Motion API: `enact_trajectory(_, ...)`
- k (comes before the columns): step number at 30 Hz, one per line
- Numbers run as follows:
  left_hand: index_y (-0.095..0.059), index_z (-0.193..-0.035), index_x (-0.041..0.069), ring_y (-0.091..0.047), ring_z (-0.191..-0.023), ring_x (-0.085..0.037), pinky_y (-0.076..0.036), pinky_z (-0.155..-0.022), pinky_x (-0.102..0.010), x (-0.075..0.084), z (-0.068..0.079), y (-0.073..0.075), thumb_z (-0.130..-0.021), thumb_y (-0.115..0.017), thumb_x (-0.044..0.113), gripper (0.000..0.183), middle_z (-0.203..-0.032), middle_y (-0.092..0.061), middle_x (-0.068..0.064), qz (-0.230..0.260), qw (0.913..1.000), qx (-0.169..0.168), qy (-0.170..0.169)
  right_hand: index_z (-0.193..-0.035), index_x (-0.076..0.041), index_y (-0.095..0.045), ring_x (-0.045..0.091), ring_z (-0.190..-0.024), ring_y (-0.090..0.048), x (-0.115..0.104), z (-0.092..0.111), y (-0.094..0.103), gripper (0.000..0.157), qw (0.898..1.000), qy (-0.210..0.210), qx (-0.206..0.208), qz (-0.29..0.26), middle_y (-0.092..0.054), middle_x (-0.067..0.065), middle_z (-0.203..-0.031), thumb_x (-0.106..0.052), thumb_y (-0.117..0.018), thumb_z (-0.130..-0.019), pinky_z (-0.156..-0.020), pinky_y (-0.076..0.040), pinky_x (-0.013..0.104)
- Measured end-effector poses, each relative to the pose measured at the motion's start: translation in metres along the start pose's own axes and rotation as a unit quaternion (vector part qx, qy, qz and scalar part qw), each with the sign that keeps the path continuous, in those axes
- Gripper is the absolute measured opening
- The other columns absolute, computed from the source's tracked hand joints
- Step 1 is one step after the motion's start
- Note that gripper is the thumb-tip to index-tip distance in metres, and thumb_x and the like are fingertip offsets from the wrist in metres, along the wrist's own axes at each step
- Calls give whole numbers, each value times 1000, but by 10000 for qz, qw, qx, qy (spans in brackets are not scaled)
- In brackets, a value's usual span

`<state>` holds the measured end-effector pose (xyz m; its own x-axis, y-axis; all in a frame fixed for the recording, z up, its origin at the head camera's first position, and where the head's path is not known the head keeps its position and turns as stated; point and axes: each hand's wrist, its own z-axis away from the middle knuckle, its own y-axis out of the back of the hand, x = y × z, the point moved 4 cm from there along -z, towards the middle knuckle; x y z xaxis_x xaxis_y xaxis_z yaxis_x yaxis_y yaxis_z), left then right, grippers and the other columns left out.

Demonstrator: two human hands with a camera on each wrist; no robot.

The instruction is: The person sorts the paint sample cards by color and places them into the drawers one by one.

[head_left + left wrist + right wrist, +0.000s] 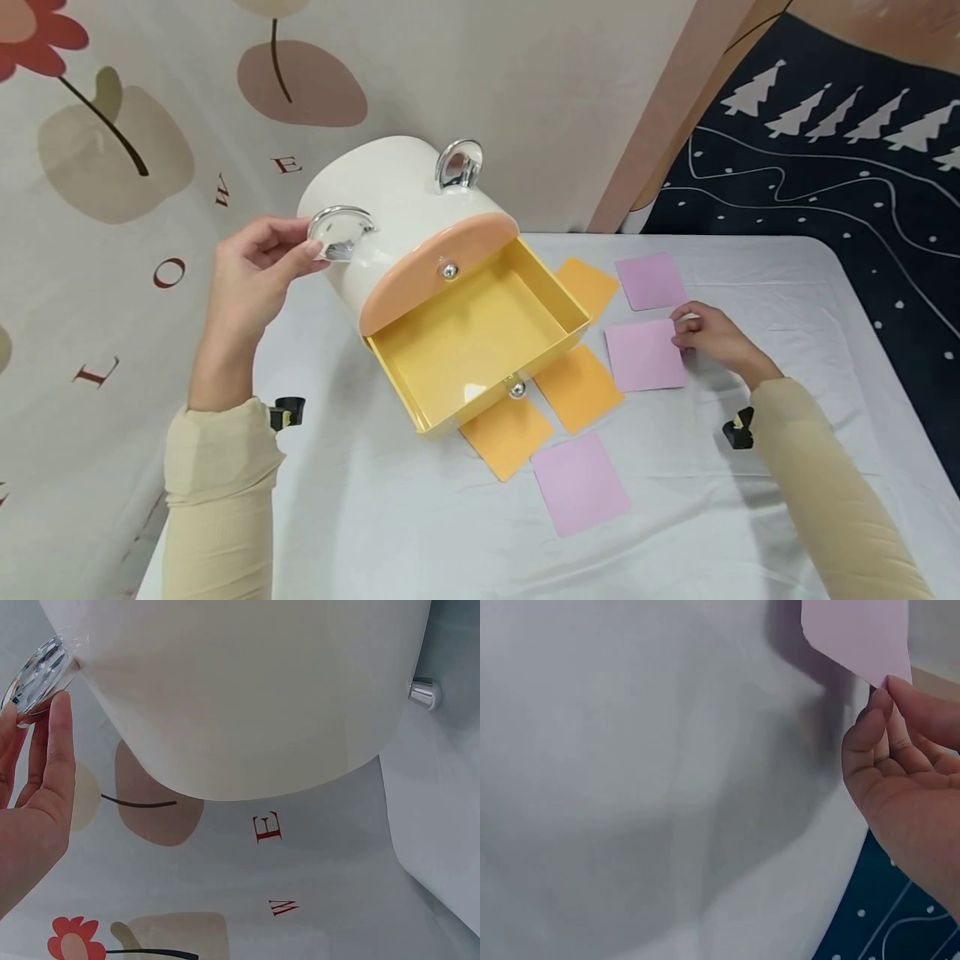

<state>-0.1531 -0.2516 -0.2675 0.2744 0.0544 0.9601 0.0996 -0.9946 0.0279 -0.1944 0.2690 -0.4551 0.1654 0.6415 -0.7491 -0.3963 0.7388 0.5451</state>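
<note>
A pink card, pinched at its far-right corner by the right hand, is right of an open yellow drawer. The left hand grips a silvery ear on the drawer's white box; three orange cards lie nearby on the tabletop.

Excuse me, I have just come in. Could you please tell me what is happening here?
A person's left hand pinches a silver handle on a white container, whose yellow drawer is pulled open. The right hand pinches a pink card near one corner. Two other pink cards and three orange cards lie on the white-covered table, the orange ones close around the drawer.
</note>
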Motion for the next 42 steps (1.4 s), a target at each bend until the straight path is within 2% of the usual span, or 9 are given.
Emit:
enact_trajectory(6,-65,-98,-2,-62,-75,-14,-56,-68,-22,0,-1,-1,-79,-65,-7,19,-90,-61,-8,-139,9999,-9,20,-117,7,-44,10,-70,-57,-16,7,26,30,9984,83,527,-197,-64,8,-85,3,-53,-89,-63,-54,26)
enact_trajectory(10,-65,-97,-3,-62,-75,-14,-56,-68,-22,0,-1,-1,-79,-63,-10,19,-89,-61,-8,-54,10000,-44,-39,-120,6,-46,5,-69,-56,-37,11,47,30,9951,379,897,-167,-64,-3,-83,0,-52,-91,-62,-53,21)
enact_trajectory(15,-65,-97,-3,-63,-74,-14,-57,-67,-23,0,-1,0,-79,-62,-13,20,-88,-61,-9,76,9999,-54,-62,-118,1,-50,6,-71,-54,-76,12,66,27,9907,570,1207,-280,-61,-13,-81,-7,-53,-92,-63,-50,13)
enact_trajectory(20,-65,-97,-3,-63,-75,-14,-56,-68,-22,1,-1,1,-79,-64,-9,19,-89,-61,-9,-41,10000,-16,1,-114,-3,-54,12,-76,-54,-126,13,67,26,9871,777,1161,-776,-61,-2,-92,-12,-57,-90,-65,-51,11)
enact_trajectory(25,-65,-97,-3,-62,-75,-14,-56,-68,-23,1,-1,0,-79,-64,-9,19,-89,-61,-9,-70,10000,-3,29,-112,-1,-57,16,-75,-53,-174,11,54,23,9817,1329,891,-1029,-61,3,-91,-7,-57,-89,-66,-52,12)
enact_trajectory(30,-65,-98,-3,-62,-75,-14,-56,-68,-22,1,-1,0,-80,-65,-7,19,-89,-60,-9,-226,9997,-22,-1,-110,5,-57,16,-70,-54,-207,6,25,22,9756,1943,577,-842,-62,4,-84,0,-57,-88,-63,-53,16)
enact_trajectory(34,-65,-98,-3,-62,-75,-14,-56,-69,-21,1,-1,0,-80,-64,-7,19,-89,-60,-8,-285,9996,-25,-8,-109,5,-57,17,-67,-55,-219,0,-3,22,9758,2014,255,-816,-62,7,-81,3,-57,-87,-62,-53,19)
enact_trajectory(38,-65,-98,-3,-62,-75,-14,-56,-68,-21,1,0,0,-80,-64,-8,19,-89,-60,-8,-255,9997,-26,-21,-108,2,-58,22,-68,-54,-222,-5,-28,20,9796,1869,-60,-731,-61,11,-81,3,-56,-88,-62,-53,23)
enact_trajectory(42,-65,-98,-3,-62,-75,-14,-56,-68,-22,1,0,0,-79,-64,-8,19,-89,-60,-8,-228,9997,-29,-32,-104,2,-59,23,-68,-55,-223,-7,-50,17,9792,1944,-289,-500,-61,13,-81,4,-56,-88,-61,-53,24)
